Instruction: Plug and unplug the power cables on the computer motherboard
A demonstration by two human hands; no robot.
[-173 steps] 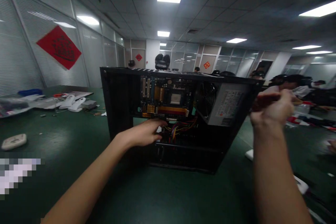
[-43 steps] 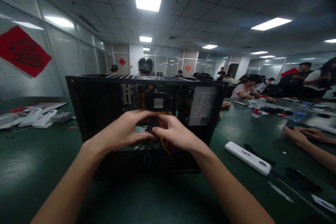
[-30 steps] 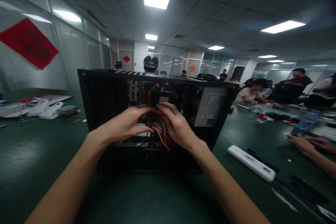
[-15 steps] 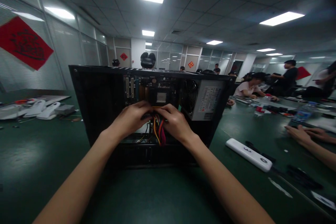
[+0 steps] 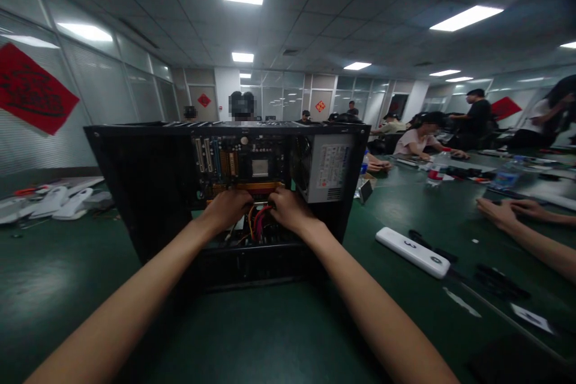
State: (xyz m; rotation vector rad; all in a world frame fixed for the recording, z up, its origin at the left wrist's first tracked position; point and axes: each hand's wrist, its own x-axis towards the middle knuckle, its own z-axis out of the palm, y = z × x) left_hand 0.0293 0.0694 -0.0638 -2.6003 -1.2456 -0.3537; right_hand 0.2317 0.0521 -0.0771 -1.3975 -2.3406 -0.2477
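An open black computer case (image 5: 148, 186) stands on the green table (image 5: 67, 276) with its motherboard (image 5: 238, 162) and grey power supply (image 5: 330, 165) showing. My left hand (image 5: 227, 207) and my right hand (image 5: 288, 209) reach inside, side by side at the motherboard's lower edge. Both have their fingers curled round a bundle of coloured power cables (image 5: 257, 222) and the connector at its top, which the fingers hide.
A white numbered strip (image 5: 411, 252) and black tools (image 5: 499, 281) lie right of the case. Another person's hands (image 5: 508, 211) rest on the table at far right. White parts (image 5: 58, 203) lie at far left. Several people sit at tables behind.
Both hands have pushed deeper into the case, up toward the motherboard's lower edge, carrying the cable connector with them. My view has shifted a little to the right.
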